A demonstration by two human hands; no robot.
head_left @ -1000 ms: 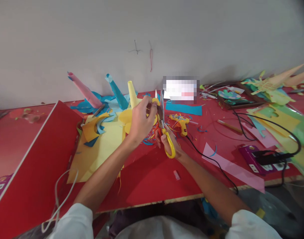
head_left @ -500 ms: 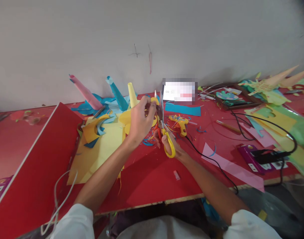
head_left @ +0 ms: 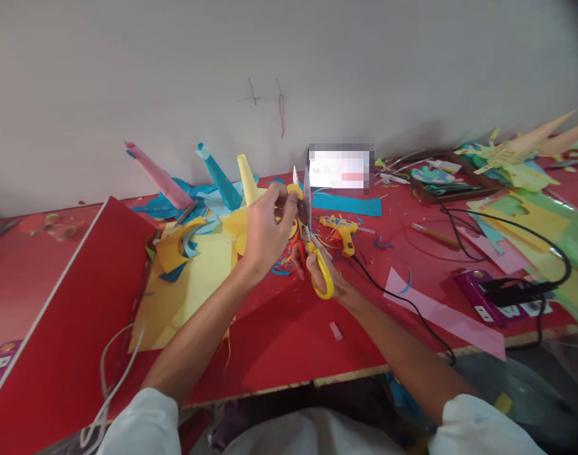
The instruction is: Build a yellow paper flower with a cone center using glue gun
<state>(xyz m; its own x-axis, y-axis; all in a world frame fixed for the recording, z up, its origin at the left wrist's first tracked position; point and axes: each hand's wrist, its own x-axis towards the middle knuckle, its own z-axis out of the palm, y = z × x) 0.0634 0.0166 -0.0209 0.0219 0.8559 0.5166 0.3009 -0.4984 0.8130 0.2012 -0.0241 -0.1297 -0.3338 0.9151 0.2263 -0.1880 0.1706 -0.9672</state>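
Observation:
My right hand grips a pair of scissors with yellow and red handles, its blades parted and pointing up. Between those blades sits a small piece of yellow paper, pinched by my left hand between thumb and fingers. Behind my left hand, a yellow paper cone rises from a yellow paper base. Thin paper trimmings lie under both hands. A yellow glue gun rests just right of the scissors.
Blue and pink paper cones stand at the left, near yellow sheets. A red board leans beside them. A phone props at the wall. Right are a pink strip, a black cable and a purple box.
The view has shifted slightly. Both hands stay almost in place, with the scissors and the yellow paper still held; no clear change in grip shows.

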